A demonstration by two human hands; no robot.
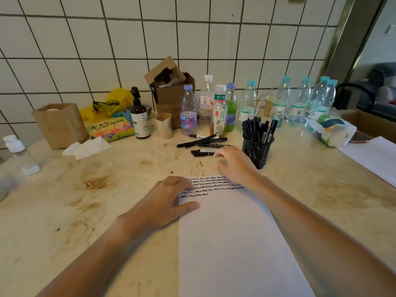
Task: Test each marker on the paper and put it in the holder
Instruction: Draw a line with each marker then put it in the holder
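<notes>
A white paper sheet (231, 236) lies on the stained counter, its top covered with rows of black squiggles (212, 185). My left hand (165, 202) rests flat on the sheet's upper left corner, thumb stretched across the paper. My right hand (235, 163) hovers past the sheet's top edge, fingers loosely curved, fingertips next to the loose black markers (203, 144) lying in a small pile; it holds nothing. To its right stands a black mesh holder (257, 150) filled with several black markers.
Behind the markers stand several plastic bottles (188, 112), a beige cup (164, 125), a brown pump bottle (139, 116) and an open cardboard box (169, 86). A wooden box (60, 123) and tissue (87, 147) sit left. Another sheet (372, 155) lies at the right.
</notes>
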